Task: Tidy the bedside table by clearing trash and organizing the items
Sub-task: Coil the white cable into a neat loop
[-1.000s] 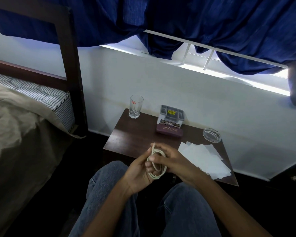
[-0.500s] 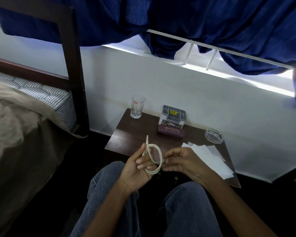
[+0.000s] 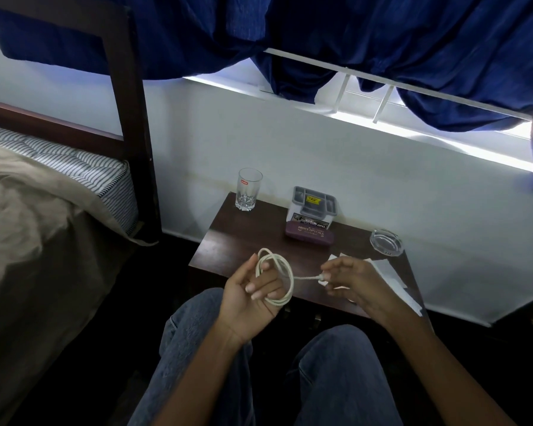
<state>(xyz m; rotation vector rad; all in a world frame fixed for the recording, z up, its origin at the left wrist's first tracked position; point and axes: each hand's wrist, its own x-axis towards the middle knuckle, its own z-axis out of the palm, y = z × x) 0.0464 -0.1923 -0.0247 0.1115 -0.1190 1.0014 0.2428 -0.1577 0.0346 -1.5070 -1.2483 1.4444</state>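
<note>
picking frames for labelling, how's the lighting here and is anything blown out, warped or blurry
Head view: window strip blown out white, backlighting the room; bedside table, left hand and right hand in dim shade, yet the pale cable reads clearly; wide-angle lens tilts the bedpost; right hand's fingers slightly motion-soft.

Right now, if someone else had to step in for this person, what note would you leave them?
Left hand: holds the white cable, coiled round its fingers.
Right hand: pinches the cable's loose plug end.
On the bedside table: glass, grey organiser, glasses case, ashtray, loose white papers.
Done: cable mostly coiled.
Left: probably finish the coil, set it down, then clear or stack the papers.
</note>
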